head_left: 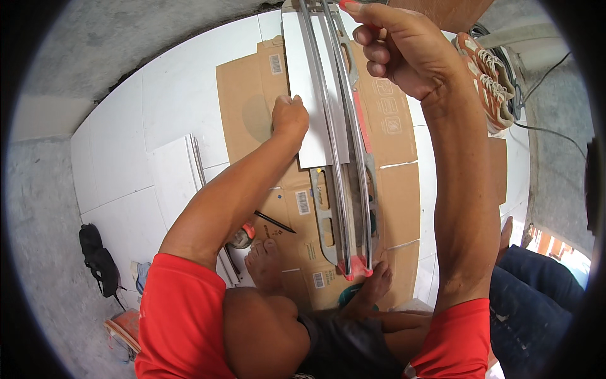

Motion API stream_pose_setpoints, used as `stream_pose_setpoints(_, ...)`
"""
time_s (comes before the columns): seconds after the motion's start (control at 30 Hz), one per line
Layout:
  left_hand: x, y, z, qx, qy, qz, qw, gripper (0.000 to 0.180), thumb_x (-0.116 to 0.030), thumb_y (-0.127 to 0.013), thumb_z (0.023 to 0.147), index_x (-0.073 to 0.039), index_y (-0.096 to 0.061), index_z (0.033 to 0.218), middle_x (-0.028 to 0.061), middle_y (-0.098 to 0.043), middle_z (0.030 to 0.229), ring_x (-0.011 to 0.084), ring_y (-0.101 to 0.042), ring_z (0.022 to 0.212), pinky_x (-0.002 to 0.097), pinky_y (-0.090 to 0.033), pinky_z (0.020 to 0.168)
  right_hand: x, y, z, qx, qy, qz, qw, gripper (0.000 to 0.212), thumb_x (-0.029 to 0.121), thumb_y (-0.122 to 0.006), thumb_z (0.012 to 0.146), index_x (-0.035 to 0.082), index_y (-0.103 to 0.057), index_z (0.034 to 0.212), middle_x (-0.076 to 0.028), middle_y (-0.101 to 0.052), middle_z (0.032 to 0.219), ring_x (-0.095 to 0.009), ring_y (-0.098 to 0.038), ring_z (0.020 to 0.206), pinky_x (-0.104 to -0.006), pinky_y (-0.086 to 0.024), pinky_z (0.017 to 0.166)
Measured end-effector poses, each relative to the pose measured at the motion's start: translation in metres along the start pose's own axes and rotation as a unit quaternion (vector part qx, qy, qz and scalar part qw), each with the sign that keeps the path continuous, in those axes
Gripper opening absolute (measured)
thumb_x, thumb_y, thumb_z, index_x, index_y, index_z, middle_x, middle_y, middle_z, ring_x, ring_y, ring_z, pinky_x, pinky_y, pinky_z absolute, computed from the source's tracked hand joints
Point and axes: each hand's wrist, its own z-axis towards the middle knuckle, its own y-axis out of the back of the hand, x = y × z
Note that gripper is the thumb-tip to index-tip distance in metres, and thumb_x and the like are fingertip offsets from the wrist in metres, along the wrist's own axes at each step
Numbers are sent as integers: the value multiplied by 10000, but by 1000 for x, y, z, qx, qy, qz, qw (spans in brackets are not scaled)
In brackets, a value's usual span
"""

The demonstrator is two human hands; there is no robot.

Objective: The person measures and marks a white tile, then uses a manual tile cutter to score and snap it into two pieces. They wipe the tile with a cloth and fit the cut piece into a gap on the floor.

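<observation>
A manual tile cutter [322, 240] with two long steel rails lies lengthwise before me on flattened cardboard. On its bed, partly under the rails, is a white tile [308, 82]. My left hand [290, 118] is closed at the tile's left edge, its fingertips hidden from view. Raised at the far end of the cutter, my right hand [404, 50] has its fingers curled and its thumb along a red handle [348, 4]. Most of that handle is cut off by the picture's upper edge or covered by the hand.
Flattened cardboard [398, 196] covers white floor tiles. Loose white tiles [173, 167] lie left, near a black pencil-like stick [274, 221]. Orange sneakers [489, 79] and cables stand far right. Another person's dark-trousered leg [530, 303] is close on the right. A black pouch [99, 259] lies left.
</observation>
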Motion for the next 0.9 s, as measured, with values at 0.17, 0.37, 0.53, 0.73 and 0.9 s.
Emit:
stream_pose_setpoints(0.17,1,-9,-4,-5,1,27,1000,453,-283,-446,1055,-12,-503,1414,191,-613,1326,312,-609,1185,400,-474,996,4,0,-2,2,-21,-2,1000,203,199,-674,954,74,-624,802,-17,-561,659,-119,-506,510,-300,-412,478)
stream_pose_setpoints(0.37,-3,-11,-5,27,33,-18,999,474,-266,-431,1060,-49,-480,1479,172,-593,1392,321,-590,1242,401,-462,1035,4,-2,-2,-4,-20,0,1000,188,198,-684,944,83,-630,805,-13,-567,667,-111,-502,509,-300,-408,478)
stream_pose_setpoints(0.53,5,-19,-1,-7,8,-19,1000,476,-265,-446,1054,-12,-497,1454,199,-546,1445,323,-559,1289,401,-434,1069,1,-2,-1,2,-27,11,1000,183,201,-686,944,85,-631,814,-12,-568,672,-108,-501,509,-302,-406,474)
stream_pose_setpoints(0.73,7,-21,-3,9,-74,133,988,535,-179,-580,981,53,-460,1448,281,-538,1299,420,-530,1241,457,-424,1068,1,1,0,2,-36,9,999,174,201,-686,944,80,-630,832,-11,-561,675,-107,-499,517,-301,-399,474)
stream_pose_setpoints(0.9,2,-9,-13,-4,-200,213,956,724,-220,-716,886,30,-401,1487,313,-442,1357,483,-456,1277,504,-374,1106,3,-1,-3,-3,-32,3,999,177,194,-678,941,71,-627,824,-19,-569,676,-112,-498,519,-300,-399,475)
